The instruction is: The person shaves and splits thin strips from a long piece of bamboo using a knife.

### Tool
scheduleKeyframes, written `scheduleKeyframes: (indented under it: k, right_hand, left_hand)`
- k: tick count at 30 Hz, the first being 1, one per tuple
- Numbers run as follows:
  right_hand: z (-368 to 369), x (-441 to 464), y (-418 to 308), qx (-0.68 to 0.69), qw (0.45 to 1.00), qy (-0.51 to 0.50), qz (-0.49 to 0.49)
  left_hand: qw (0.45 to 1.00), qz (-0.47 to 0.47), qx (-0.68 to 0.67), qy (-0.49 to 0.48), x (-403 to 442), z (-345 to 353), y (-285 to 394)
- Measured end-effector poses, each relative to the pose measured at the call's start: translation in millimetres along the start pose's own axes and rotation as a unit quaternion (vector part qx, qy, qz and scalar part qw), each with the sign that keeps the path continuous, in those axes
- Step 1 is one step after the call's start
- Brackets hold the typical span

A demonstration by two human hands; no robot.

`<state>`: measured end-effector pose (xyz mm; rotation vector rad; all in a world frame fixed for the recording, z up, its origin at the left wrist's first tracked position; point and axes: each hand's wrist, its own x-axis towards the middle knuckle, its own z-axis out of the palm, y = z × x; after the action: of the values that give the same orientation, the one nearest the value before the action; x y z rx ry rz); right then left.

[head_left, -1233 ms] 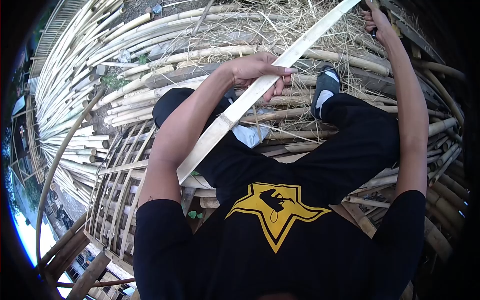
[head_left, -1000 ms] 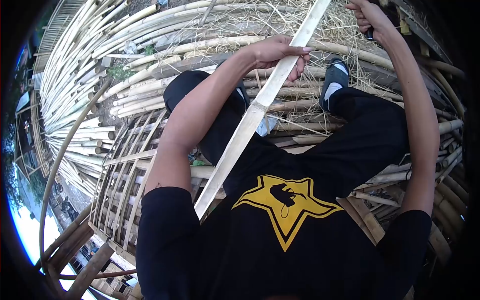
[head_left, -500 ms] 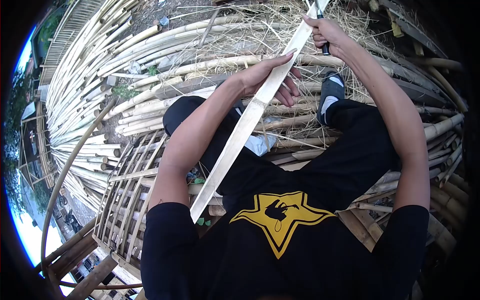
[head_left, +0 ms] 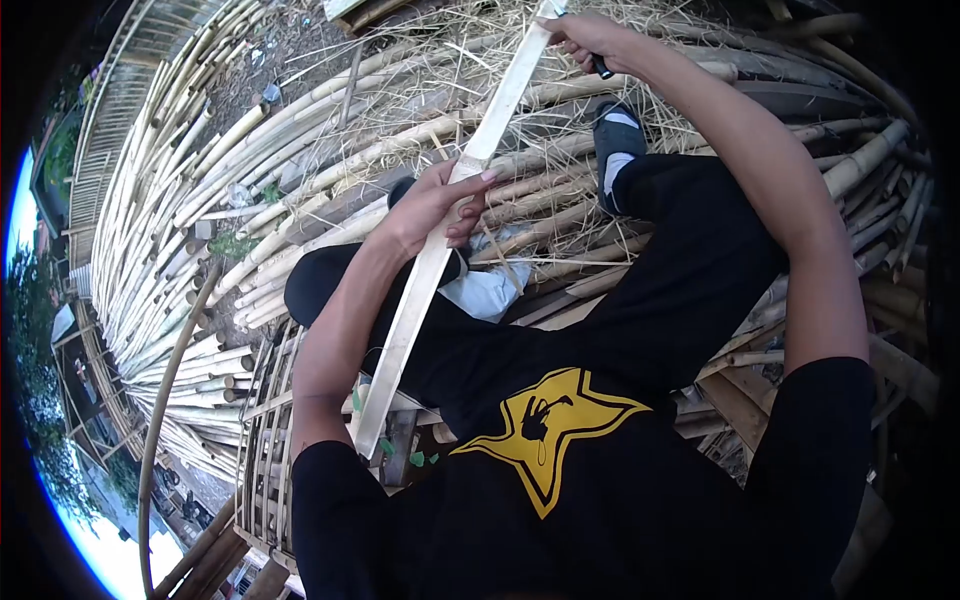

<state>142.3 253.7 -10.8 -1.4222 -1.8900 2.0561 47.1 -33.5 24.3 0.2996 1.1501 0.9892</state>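
A long pale bamboo strip (head_left: pixel 418 290) runs slantwise from beside my left forearm up to the top edge of the view. My left hand (head_left: pixel 437 208) is closed around its middle, thumb lying across the top. Farther up, my right hand (head_left: pixel 592 45) grips a knife by its dark handle (head_left: pixel 601 68), with the thumb against the strip's upper part. Most of the blade is hidden behind the fingers and the strip.
Bamboo poles (head_left: pixel 345 180) lie in a wide spread below and to the left, with straw shavings (head_left: pixel 560 130) on top. A slatted bamboo frame (head_left: pixel 268 480) stands at the lower left. White plastic (head_left: pixel 487 292) lies between my legs, near my sandalled foot (head_left: pixel 618 140).
My right hand has come in from the right onto the strip's upper part. My left hand has moved down and left and closed around the strip. The camera view has shifted.
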Motion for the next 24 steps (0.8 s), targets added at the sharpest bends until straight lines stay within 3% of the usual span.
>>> scheduleKeyframes:
  k: [3,4,5,7,12,15,19,24]
  right_hand:
    - [11,-4,9,-0.15,0.983,0.092,-0.044]
    - [12,-27,-2,-0.29,0.952,0.089,-0.048]
    - [18,-23,2,-0.367,0.914,0.13,-0.115]
    - [26,-60,-8,-0.411,0.892,0.106,-0.157]
    - [45,-104,-8,-0.433,0.87,0.001,-0.237]
    - [52,-120,-1,-0.44,0.861,-0.02,-0.253]
    - [46,-130,13,-0.427,0.86,-0.046,-0.275]
    - [29,-107,54,-0.459,0.859,-0.039,-0.223]
  left_hand:
    - [0.999,-0.007,0.028,0.039,1,-1,-2]
    - [0.998,-0.012,0.024,0.048,1,-3,0]
    - [0.998,-0.009,0.028,0.06,1,0,3]
    - [0.996,0.008,0.036,0.078,-4,12,5]
    - [0.995,0.001,0.016,0.096,-14,29,-10]
    - [0.988,-0.005,0.064,0.14,-21,42,-24]
    - [0.991,-0.023,0.05,0.124,-30,44,-37]
    - [0.996,-0.015,-0.001,0.092,-29,41,-56]
